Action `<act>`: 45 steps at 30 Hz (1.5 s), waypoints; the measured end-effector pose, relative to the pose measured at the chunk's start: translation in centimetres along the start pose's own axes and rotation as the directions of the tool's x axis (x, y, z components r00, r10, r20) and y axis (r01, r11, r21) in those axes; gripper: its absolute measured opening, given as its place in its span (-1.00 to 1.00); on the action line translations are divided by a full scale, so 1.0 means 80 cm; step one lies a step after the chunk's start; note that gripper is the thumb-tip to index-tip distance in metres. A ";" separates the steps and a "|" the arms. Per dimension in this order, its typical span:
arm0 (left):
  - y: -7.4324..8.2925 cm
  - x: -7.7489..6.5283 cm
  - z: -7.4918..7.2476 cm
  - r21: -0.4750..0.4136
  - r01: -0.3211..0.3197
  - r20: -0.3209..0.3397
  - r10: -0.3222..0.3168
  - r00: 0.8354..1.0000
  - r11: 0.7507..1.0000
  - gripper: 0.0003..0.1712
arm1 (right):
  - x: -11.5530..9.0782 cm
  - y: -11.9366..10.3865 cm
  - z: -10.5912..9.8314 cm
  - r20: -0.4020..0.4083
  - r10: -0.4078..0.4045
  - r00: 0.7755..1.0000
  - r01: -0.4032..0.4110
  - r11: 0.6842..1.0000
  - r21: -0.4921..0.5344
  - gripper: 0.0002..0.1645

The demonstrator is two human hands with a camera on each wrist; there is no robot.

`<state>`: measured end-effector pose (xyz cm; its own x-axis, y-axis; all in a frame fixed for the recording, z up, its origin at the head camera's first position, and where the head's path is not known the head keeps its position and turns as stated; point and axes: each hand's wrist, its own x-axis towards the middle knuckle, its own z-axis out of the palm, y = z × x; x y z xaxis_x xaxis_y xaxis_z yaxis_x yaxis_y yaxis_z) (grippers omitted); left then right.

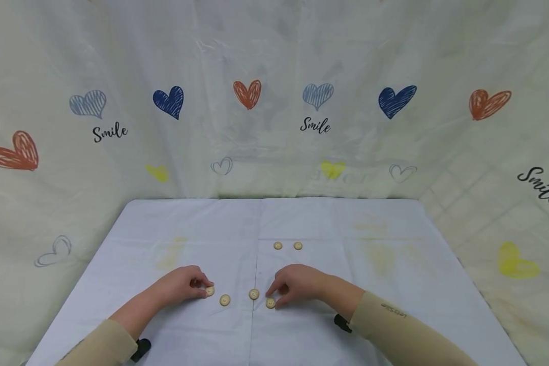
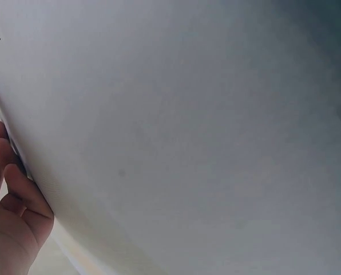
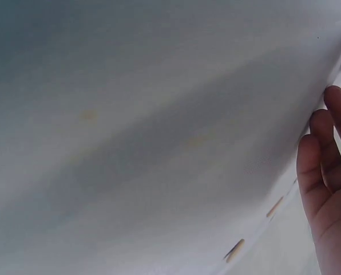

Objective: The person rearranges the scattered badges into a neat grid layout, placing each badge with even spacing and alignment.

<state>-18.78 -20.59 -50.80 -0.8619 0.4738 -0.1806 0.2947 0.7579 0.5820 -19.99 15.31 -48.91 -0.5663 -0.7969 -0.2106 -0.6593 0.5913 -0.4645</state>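
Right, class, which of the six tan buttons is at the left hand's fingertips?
The leftmost tan button of the front four; the other five buttons lie farther right, clear of the left hand.

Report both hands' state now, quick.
Left hand: closed, pinching the leftmost button.
Right hand: closed, thumb and finger on the nearest button.

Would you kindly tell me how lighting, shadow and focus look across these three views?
Head view: soft, fairly even light, buttons and printed hearts reasonably crisp, faint shadows on the white cloth; left wrist view: dim and hazy, darkest at upper right, left hand cut off by the frame; right wrist view: a broad shadow band behind the right hand, upper left dark.
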 end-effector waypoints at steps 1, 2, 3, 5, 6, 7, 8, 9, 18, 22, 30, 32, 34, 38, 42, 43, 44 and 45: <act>0.000 0.000 0.000 -0.002 0.001 -0.003 -0.001 1.000 1.000 -0.81 | 0.001 -0.001 0.001 0.003 0.002 1.000 -0.002 1.000 -0.010 -0.67; 0.000 0.000 0.000 -0.001 0.000 -0.003 0.000 1.000 1.000 -0.81 | 0.002 -0.002 0.001 0.003 -0.001 1.000 0.001 1.000 -0.018 -0.68; 0.000 0.000 0.000 -0.001 -0.001 -0.003 0.001 1.000 1.000 -0.81 | 0.003 -0.002 0.002 0.004 -0.004 1.000 0.004 1.000 -0.029 -0.68; -0.001 0.000 0.001 -0.005 -0.003 -0.001 0.003 1.000 1.000 -0.80 | 0.004 -0.005 0.003 0.006 -0.007 1.000 0.007 0.999 -0.046 -0.68; -0.001 0.000 0.001 -0.006 -0.005 0.000 0.005 1.000 1.000 -0.80 | 0.004 -0.006 0.004 0.007 -0.005 1.000 0.006 0.998 -0.056 -0.67; -0.001 0.000 0.001 -0.008 -0.007 0.001 0.007 1.000 1.000 -0.80 | 0.004 -0.007 0.004 0.008 -0.004 1.000 0.005 0.998 -0.065 -0.67; -0.001 -0.001 0.002 -0.008 -0.008 0.002 0.008 1.000 1.000 -0.80 | 0.004 -0.008 0.005 0.008 -0.002 1.000 0.003 0.997 -0.077 -0.67; -0.001 -0.001 0.002 -0.011 -0.007 0.002 0.007 1.000 1.000 -0.80 | 0.004 -0.009 0.005 0.008 0.001 1.000 0.000 0.996 -0.087 -0.67; -0.001 -0.003 0.003 -0.017 -0.006 -0.001 0.006 1.000 1.000 -0.80 | 0.005 -0.010 0.007 0.022 0.029 0.999 -0.028 0.999 -0.030 -0.73; 0.000 -0.004 0.004 -0.016 -0.004 0.001 0.004 1.000 1.000 -0.79 | 0.003 -0.007 0.004 0.002 0.031 1.000 -0.031 0.999 0.008 -0.73; 0.001 -0.006 0.001 -0.010 0.001 -0.008 -0.002 1.000 1.000 -0.80 | -0.006 0.001 -0.011 -0.057 0.048 0.997 -0.046 0.998 0.036 -0.73; 0.000 -0.005 0.002 -0.010 0.006 -0.011 -0.006 1.000 1.000 -0.80 | -0.010 0.008 -0.014 -0.072 0.077 0.994 -0.073 0.996 0.059 -0.73; -0.001 -0.004 0.002 -0.005 0.007 -0.013 -0.007 1.000 1.000 -0.80 | -0.016 0.017 -0.018 -0.084 0.114 0.990 -0.107 0.990 0.088 -0.73; -0.001 -0.002 0.002 0.008 -0.006 -0.011 0.006 1.000 1.000 -0.80 | -0.030 0.043 -0.025 -0.131 0.190 0.973 -0.173 0.976 0.134 -0.72; 0.001 -0.001 0.000 0.013 -0.013 -0.008 0.013 1.000 1.000 -0.81 | -0.045 0.072 -0.033 -0.182 0.253 0.950 -0.226 0.962 0.155 -0.74; 0.002 -0.002 -0.001 0.013 -0.012 -0.008 0.012 1.000 1.000 -0.81 | -0.049 0.078 -0.035 -0.189 0.269 0.944 -0.239 0.957 0.165 -0.74; 0.003 -0.002 -0.001 0.013 -0.010 -0.006 0.010 1.000 1.000 -0.82 | -0.052 0.084 -0.037 -0.197 0.284 0.938 -0.251 0.952 0.175 -0.74; 0.003 -0.002 -0.001 0.011 -0.007 -0.005 0.007 1.000 1.000 -0.82 | -0.056 0.090 -0.039 -0.204 0.301 0.931 -0.265 0.946 0.184 -0.74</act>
<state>-18.59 -20.53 -50.57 -0.8618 0.4770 -0.1727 0.3051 0.7593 0.5747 -23.77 23.52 -48.64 -0.8270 -0.5389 -0.1601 -0.3825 0.7481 -0.5423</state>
